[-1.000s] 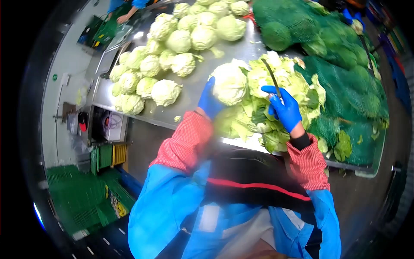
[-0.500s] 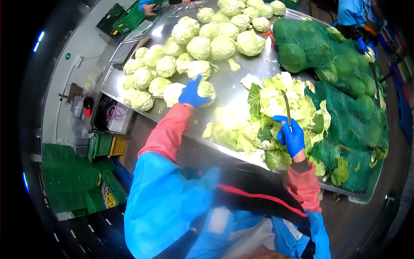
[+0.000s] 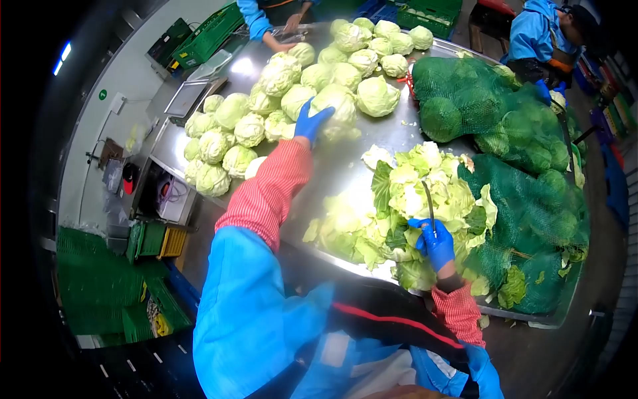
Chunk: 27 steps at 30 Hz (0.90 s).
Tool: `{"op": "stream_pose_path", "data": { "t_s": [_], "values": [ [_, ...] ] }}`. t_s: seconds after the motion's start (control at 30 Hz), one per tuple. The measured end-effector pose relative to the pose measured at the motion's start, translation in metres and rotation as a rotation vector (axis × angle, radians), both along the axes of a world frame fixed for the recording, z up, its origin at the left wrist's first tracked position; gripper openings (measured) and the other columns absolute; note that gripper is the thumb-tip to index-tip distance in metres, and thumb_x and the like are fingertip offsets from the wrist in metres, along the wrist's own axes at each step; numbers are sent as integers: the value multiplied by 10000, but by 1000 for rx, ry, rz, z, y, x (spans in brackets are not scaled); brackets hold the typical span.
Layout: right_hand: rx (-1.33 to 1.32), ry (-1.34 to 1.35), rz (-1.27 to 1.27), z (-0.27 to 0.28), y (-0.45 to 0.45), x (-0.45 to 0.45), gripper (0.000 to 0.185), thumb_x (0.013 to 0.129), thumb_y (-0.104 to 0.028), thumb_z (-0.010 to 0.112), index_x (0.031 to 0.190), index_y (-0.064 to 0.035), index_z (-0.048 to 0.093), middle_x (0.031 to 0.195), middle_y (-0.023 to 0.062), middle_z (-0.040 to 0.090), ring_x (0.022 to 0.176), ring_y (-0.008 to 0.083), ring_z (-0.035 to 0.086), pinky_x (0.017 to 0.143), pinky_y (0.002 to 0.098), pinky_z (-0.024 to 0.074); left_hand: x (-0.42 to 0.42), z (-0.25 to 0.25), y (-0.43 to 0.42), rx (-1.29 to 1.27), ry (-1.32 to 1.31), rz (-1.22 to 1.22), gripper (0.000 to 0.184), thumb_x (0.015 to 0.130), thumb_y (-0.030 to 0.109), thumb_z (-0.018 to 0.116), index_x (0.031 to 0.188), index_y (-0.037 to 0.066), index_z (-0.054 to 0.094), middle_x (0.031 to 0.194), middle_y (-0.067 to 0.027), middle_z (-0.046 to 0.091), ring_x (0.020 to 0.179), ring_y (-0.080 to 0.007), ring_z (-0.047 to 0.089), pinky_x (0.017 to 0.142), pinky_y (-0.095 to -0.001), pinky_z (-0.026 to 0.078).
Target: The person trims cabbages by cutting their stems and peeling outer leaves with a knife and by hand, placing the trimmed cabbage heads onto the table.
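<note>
Blue-gloved, my left hand (image 3: 312,122) rests against a cabbage (image 3: 336,102) at the near side of the cabbage pile (image 3: 279,75), its thumb and fingers spread around that head. My right hand (image 3: 435,245), also gloved in blue, is closed on a knife (image 3: 429,203), whose dark, slightly curved blade points up over a heap of loose leaves (image 3: 425,186). Those leaves lie at the near edge of the metal table (image 3: 325,176). Part of the cabbage at my left hand is blurred.
Green net bags (image 3: 518,213) of cabbages cover the table's right side. A person's hands (image 3: 286,41) are at the far side of the pile; another person (image 3: 545,40) is at the upper right. Green crates (image 3: 206,40) stand at the upper left.
The large cabbage has left my left hand, which moved from beside the leaves to the pile, then farther up it to another head. My right hand still holds the knife.
</note>
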State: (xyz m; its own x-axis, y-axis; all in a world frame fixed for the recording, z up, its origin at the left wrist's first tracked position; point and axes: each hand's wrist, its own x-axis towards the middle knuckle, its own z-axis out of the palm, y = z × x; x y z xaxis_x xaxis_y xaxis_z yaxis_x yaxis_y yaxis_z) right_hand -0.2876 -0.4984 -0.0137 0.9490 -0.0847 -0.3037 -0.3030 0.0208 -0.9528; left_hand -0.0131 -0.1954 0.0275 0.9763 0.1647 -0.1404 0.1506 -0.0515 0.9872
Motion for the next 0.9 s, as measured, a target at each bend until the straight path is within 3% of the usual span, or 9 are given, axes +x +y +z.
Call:
{"op": "stream_pose_path", "data": {
  "t_s": [0.07, 0.13, 0.2, 0.33, 0.57, 0.6, 0.77, 0.87, 0.9],
  "values": [
    [-39, -22, -32, -10, -2, -4, 241, 958, -226, 517, 1009, -28, 645, 838, 16, 686, 540, 40, 486, 509, 203, 403, 56, -20, -9, 46, -186, -19, 931, 637, 325, 837, 1381, 17, 370, 1262, -159, 522, 1124, -230, 527, 927, -313, 445],
    [-63, 8, -38, -8, -4, -8, 229, 961, -201, 500, 966, -27, 650, 734, 9, 653, 534, 37, 478, 497, 202, 387, 97, -20, -23, 238, -309, 23, 976, 598, 383, 841, 1375, 10, 384, 1254, -197, 539, 1139, -267, 536, 952, -340, 440],
    [-30, 34, -91, -12, -3, -10, 214, 960, -179, 494, 921, -26, 639, 781, 25, 667, 544, 41, 495, 501, 205, 405, 125, -11, -34, 421, -379, 44, 1022, 544, 444, 846, 1365, 22, 406, 1251, -235, 539, 1133, -307, 551, 951, -367, 446],
    [19, 86, -139, -14, -3, -6, 192, 953, -166, 505, 910, -27, 631, 824, 33, 678, 567, 45, 515, 529, 209, 431, 192, -20, -44, 648, -368, 46, 1056, 529, 501, 827, 1392, 87, 382, 1253, -247, 530, 1146, -375, 532, 960, -412, 442],
    [86, 161, -156, -18, -7, 5, 205, 956, -190, 510, 852, -44, 611, 785, 32, 671, 540, 60, 513, 530, 219, 431, 226, -32, -58, 1006, -209, 29, 1078, 554, 573, 786, 1418, 116, 332, 1360, -241, 429, 1252, -357, 438, 1022, -431, 386],
    [88, 170, -147, -17, -9, 4, 209, 956, -197, 510, 856, -44, 612, 786, 36, 673, 540, 61, 515, 531, 220, 434, 226, -32, -56, 957, -114, 49, 1097, 547, 616, 773, 1427, 143, 319, 1369, -256, 408, 1270, -373, 411, 1025, -453, 374],
    [81, 147, -132, -25, -8, 2, 206, 952, -223, 521, 887, -60, 629, 779, 20, 670, 546, 66, 523, 540, 226, 444, 232, -56, -40, 983, -213, 15, 1075, 589, 663, 726, 1436, 144, 314, 1362, -308, 380, 1256, -435, 397, 1029, -490, 350],
    [68, 52, -141, -38, -6, -2, 193, 943, -233, 539, 899, -73, 639, 808, -3, 679, 562, 70, 538, 553, 233, 456, 271, -107, -4, 919, -468, -22, 1002, 624, 638, 722, 1396, 96, 383, 1207, -272, 544, 1103, -416, 535, 940, -470, 421],
    [65, -15, -144, -42, -6, -4, 187, 939, -236, 547, 901, -78, 640, 833, -11, 688, 570, 71, 545, 560, 235, 461, 234, -70, -28, 1088, -399, 97, 933, 647, 608, 726, 1360, 85, 430, 1160, -242, 581, 1054, -391, 567, 895, -458, 447]
  ]
}}
